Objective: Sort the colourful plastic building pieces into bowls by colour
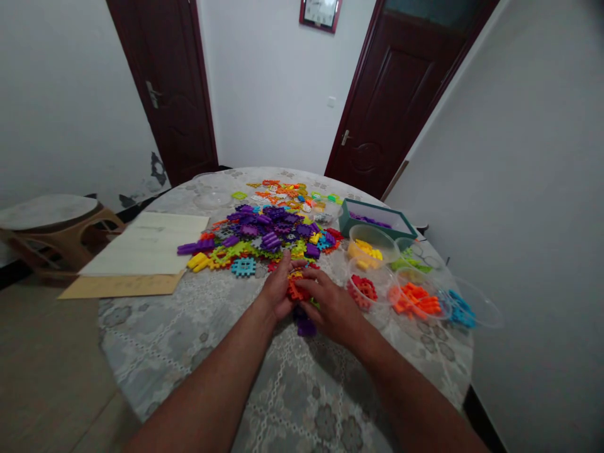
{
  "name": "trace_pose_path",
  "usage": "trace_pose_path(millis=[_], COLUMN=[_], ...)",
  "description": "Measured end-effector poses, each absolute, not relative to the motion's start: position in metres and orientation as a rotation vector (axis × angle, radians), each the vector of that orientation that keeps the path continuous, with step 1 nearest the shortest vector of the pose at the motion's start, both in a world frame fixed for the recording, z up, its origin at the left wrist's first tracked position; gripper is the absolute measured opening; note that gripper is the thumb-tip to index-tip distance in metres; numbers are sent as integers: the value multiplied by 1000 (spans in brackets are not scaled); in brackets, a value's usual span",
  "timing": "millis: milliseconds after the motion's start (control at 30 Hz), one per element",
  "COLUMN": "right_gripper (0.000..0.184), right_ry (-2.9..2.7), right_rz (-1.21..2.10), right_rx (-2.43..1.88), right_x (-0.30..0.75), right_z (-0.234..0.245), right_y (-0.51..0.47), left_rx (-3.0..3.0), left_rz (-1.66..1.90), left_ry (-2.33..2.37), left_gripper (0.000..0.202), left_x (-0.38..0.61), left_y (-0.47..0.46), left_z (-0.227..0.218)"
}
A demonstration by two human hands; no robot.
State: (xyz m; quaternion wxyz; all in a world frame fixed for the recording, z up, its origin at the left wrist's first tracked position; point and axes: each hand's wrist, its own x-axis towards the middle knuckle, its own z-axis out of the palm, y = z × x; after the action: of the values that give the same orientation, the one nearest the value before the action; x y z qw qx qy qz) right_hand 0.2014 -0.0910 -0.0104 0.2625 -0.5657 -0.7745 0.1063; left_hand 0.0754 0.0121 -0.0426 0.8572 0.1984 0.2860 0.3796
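My left hand (279,290) and my right hand (330,305) meet at the near side of a heap of plastic building pieces. Between them they hold an orange-red toothed plastic piece (298,288), closed around it from both sides; parts of it are hidden by the fingers. Below the hands shows a purple piece (306,324), and a bit of green peeks out beside the right fingers. Just beyond lies the mixed heap (264,229), mostly purple, with a blue square toothed piece (243,267) at its near edge.
Clear tubs to the right hold yellow pieces (365,251), red gears (362,291), orange pieces (415,301) and blue pieces (461,309). A green box (346,217) with purple pieces stands behind them. Paper sheets (146,242) lie left on the round table (207,365). A stool (51,214) stands left.
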Motion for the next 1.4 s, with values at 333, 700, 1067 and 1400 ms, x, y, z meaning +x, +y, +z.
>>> trace_pose_path(millis=[333, 700, 1067, 1400], right_gripper=[15, 34, 40, 32], right_ry=[-1618, -1401, -1396, -1310], right_rz=[160, 210, 186, -170], right_rx=[-1716, -1831, -1967, -1774], right_x=[223, 244, 328, 322], right_z=[-21, 2, 2, 6], right_y=[-81, -91, -96, -92], left_rx=[522, 719, 800, 868], left_rz=[700, 702, 729, 747], left_ry=[358, 574, 641, 630], left_gripper=[41, 28, 31, 33], left_x=[66, 72, 75, 78], left_y=[3, 3, 7, 3], left_z=[-39, -46, -52, -52])
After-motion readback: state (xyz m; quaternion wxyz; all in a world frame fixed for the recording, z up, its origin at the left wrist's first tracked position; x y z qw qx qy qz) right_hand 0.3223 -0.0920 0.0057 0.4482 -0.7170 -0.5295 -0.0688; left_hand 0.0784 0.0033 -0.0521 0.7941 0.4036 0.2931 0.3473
